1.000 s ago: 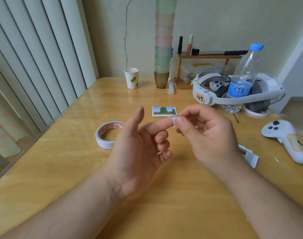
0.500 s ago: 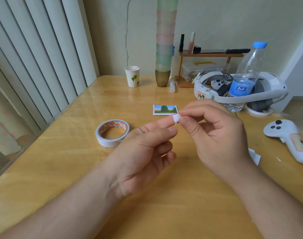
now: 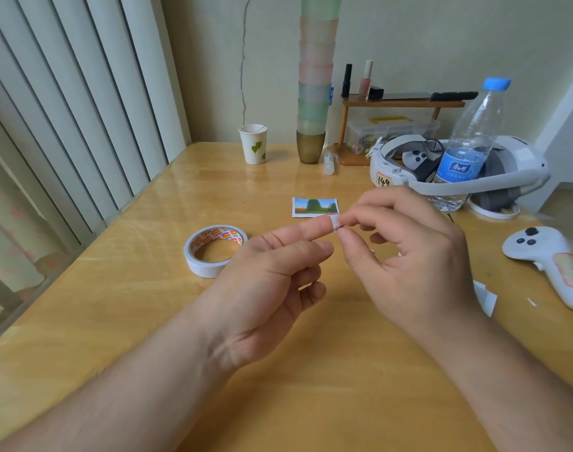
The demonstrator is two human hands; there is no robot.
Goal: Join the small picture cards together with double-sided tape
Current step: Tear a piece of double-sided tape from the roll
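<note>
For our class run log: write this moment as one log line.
stage: peeling tape piece | left hand: tape piece on fingertip | right hand: pinches it | picture card: lying on table | tape roll: idle

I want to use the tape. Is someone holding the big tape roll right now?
No, the tape roll lies on the table, and neither hand touches it.
</note>
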